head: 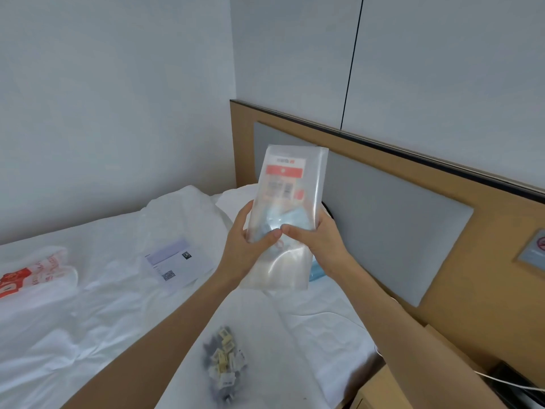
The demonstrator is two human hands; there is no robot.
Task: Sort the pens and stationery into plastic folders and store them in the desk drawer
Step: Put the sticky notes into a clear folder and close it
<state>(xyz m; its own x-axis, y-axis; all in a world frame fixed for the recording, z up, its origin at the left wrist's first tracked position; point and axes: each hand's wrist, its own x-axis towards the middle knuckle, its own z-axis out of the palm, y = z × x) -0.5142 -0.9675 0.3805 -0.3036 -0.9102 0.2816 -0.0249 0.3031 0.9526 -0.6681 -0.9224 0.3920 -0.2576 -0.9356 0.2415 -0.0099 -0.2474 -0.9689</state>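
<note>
Head view: we've got both hands, left hand [246,246] and right hand [317,242], pinching the plastic folder [287,208] mid-air; slick film could slip, spilling contents onto the bed [88,320].

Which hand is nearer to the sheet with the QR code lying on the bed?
Left. The left hand grips the plastic bag just right of the sheet; the right hand holds the bag's far side, further from it.

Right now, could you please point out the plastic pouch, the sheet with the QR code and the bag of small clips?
plastic pouch [284,172]: head view, its red label.
sheet with the QR code [177,265]: head view, its middle.
bag of small clips [225,364]: head view, its centre.
</note>
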